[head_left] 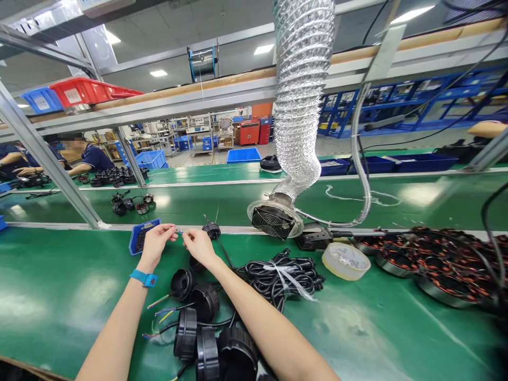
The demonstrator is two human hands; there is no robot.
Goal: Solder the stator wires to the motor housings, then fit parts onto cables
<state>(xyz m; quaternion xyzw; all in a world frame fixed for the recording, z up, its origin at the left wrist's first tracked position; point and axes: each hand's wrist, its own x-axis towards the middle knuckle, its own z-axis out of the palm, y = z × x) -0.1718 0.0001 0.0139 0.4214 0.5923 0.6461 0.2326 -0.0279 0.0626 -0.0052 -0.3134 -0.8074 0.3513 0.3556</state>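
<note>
My left hand (156,244), with a blue band on its wrist, is closed in a pinch beside a small blue bin (136,238) of dark pieces. Fingertips of my right hand (199,246) pinch close to it. Between them shows a short bit of thin bluish wire (180,230); its ends are hidden by the fingers. Just past my right hand sits a black round housing (211,229) with coloured wire ends. Below my wrists lie several black cup-shaped housings (186,333) on cables, bare coloured wires pointing left.
A tied bundle of black cables (283,275) lies right of my right forearm. Beyond it are a roll of clear tape (346,261) and several copper-wound stators (432,259). A fan (273,219) on a silver duct (301,95) hangs low. Co-workers (93,153) sit at far left.
</note>
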